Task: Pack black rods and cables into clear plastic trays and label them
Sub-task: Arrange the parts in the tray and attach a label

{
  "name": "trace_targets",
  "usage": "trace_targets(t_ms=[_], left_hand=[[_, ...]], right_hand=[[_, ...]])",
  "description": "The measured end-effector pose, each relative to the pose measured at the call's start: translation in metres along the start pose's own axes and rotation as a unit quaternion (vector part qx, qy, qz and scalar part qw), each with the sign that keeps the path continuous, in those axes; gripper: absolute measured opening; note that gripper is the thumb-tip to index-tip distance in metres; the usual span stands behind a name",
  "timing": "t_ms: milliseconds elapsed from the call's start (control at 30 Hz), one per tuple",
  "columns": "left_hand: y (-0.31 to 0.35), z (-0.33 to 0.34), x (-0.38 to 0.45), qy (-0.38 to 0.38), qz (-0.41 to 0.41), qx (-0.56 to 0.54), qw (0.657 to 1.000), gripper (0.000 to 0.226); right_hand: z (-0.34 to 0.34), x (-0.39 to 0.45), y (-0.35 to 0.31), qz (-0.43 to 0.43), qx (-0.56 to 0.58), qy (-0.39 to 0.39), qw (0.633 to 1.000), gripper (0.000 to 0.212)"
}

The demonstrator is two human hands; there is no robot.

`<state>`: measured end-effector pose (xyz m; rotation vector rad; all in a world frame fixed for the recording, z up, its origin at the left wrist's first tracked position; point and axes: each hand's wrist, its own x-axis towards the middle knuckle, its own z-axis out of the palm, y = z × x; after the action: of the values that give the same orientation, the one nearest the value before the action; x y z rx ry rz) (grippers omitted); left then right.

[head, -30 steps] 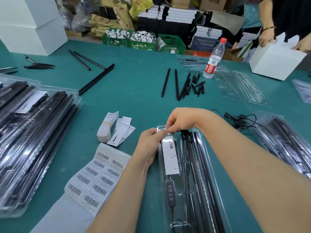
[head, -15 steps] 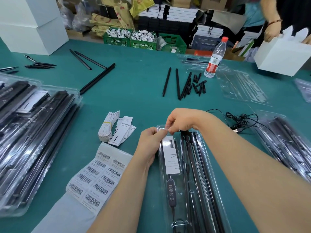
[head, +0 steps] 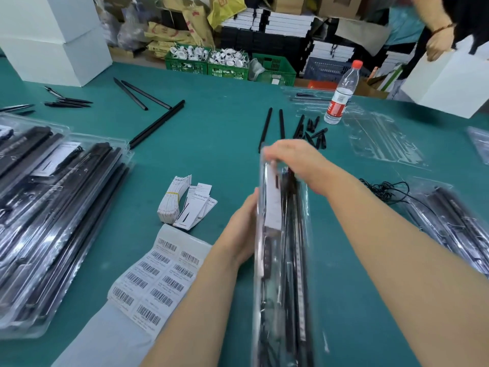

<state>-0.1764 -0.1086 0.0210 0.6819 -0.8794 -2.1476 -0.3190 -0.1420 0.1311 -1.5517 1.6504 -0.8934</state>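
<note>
A long clear plastic tray (head: 280, 274) packed with black rods, a cable controller and a white card is lifted off the green table and tilted onto its left edge, motion-blurred. My right hand (head: 293, 162) grips its far end from above. My left hand (head: 242, 229) holds its left side near the middle. A barcode label sheet (head: 156, 276) lies to the left of my left forearm. Loose black rods (head: 272, 128) and short black spikes (head: 316, 132) lie beyond the tray. A black cable (head: 383, 189) is coiled at the right.
Stacks of packed trays lie at the left (head: 50, 207) and right (head: 455, 226). White cards (head: 185, 205) sit by the labels. A water bottle (head: 341, 94), empty clear trays (head: 381, 139) and white boxes (head: 53, 35) stand farther back. Another person (head: 439, 41) handles a white box.
The tray lay flat on the table with both hands pinching its far end; now it is raised and tipped on edge, my left hand having moved down its side.
</note>
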Motion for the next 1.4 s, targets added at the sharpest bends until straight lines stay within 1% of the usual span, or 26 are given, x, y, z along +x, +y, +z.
trace_targets(t_ms=[67,133,167,200,233,267,300,333,400,433,467,500,567,633,667,733,800,867,933,967,1033,1067,1100,1200,1300,1400], left_hand=[[-0.006,0.006,-0.003,-0.047,-0.045,0.011,0.998,0.037],[-0.010,0.005,-0.005,-0.101,-0.066,-0.013,0.993,0.052],[-0.010,0.002,-0.005,-0.132,-0.057,-0.009,0.990,0.053],[-0.010,0.000,-0.005,-0.146,-0.041,-0.004,0.988,0.052],[-0.010,-0.003,-0.004,-0.141,-0.023,-0.007,0.990,0.050],[-0.010,-0.005,-0.002,-0.114,-0.006,-0.016,0.993,0.047],[-0.007,-0.007,-0.001,-0.074,0.014,-0.020,0.997,0.042],[-0.005,-0.009,0.002,-0.031,0.035,-0.016,0.999,0.036],[-0.002,-0.013,0.005,0.045,0.072,0.019,0.996,0.032],[-0.001,-0.015,0.005,0.074,0.087,0.049,0.992,0.032],[-0.001,-0.016,0.005,0.094,0.100,0.079,0.987,0.032],[0.000,-0.016,0.005,0.105,0.111,0.105,0.983,0.031],[-0.002,-0.015,0.004,0.116,0.119,0.133,0.977,0.033],[-0.005,-0.015,0.005,0.146,0.108,0.178,0.967,0.053],[-0.005,-0.016,0.006,0.164,0.098,0.220,0.957,0.064],[-0.006,-0.017,0.007,0.178,0.094,0.306,0.931,0.071],[-0.008,-0.017,0.006,0.180,0.100,0.393,0.896,0.068],[-0.011,-0.017,0.005,0.178,0.112,0.491,0.845,0.061],[-0.015,-0.015,0.006,0.177,0.118,0.553,0.805,0.053],[-0.017,-0.014,0.007,0.181,0.118,0.590,0.778,0.051],[-0.023,-0.011,0.008,0.190,0.135,0.679,0.696,0.054],[-0.025,-0.011,0.008,0.184,0.145,0.707,0.667,0.056],[-0.027,-0.011,0.008,0.172,0.150,0.719,0.656,0.057],[-0.031,-0.015,0.010,0.140,0.142,0.730,0.653,0.052],[-0.037,-0.015,0.010,0.156,0.130,0.740,0.642,0.053],[-0.043,-0.009,0.008,0.180,0.121,0.742,0.634,0.056]], right_hand=[[0.000,0.001,-0.008,-0.037,0.177,0.053,0.982,0.025],[-0.006,0.001,-0.013,-0.065,0.341,0.105,0.932,0.028],[-0.011,0.000,-0.013,-0.078,0.388,0.130,0.909,0.035],[-0.017,0.000,-0.012,-0.082,0.408,0.152,0.897,0.043],[-0.022,0.000,-0.010,-0.074,0.397,0.173,0.898,0.047],[-0.025,0.001,-0.005,-0.048,0.361,0.196,0.911,0.047],[-0.028,0.004,0.002,-0.001,0.313,0.207,0.927,0.044],[-0.029,0.005,0.012,0.058,0.277,0.191,0.940,0.043],[-0.032,0.000,0.036,0.172,0.276,0.084,0.942,0.054],[-0.031,-0.006,0.047,0.206,0.263,0.031,0.942,0.062],[-0.030,-0.013,0.058,0.221,0.235,-0.001,0.946,0.065],[-0.027,-0.018,0.069,0.227,0.214,-0.005,0.950,0.065],[-0.019,-0.029,0.088,0.219,0.190,0.030,0.957,0.062],[-0.008,-0.041,0.102,0.190,0.119,0.069,0.972,0.060],[-0.003,-0.047,0.108,0.172,0.084,0.076,0.979,0.061],[0.010,-0.058,0.117,0.135,0.024,0.080,0.987,0.063],[0.024,-0.071,0.126,0.098,-0.057,0.092,0.989,0.063],[0.034,-0.080,0.136,0.061,-0.165,0.099,0.979,0.062],[0.040,-0.088,0.145,0.041,-0.223,0.093,0.969,0.062],[0.042,-0.091,0.148,0.037,-0.235,0.093,0.967,0.062],[0.044,-0.095,0.154,0.024,-0.248,0.106,0.963,0.062],[0.045,-0.096,0.155,0.013,-0.249,0.113,0.962,0.061],[0.045,-0.097,0.156,0.001,-0.247,0.120,0.962,0.061],[0.046,-0.099,0.156,-0.015,-0.240,0.130,0.962,0.061],[0.047,-0.099,0.156,-0.009,-0.233,0.136,0.963,0.066],[0.044,-0.099,0.157,0.023,-0.187,0.159,0.969,0.062]])
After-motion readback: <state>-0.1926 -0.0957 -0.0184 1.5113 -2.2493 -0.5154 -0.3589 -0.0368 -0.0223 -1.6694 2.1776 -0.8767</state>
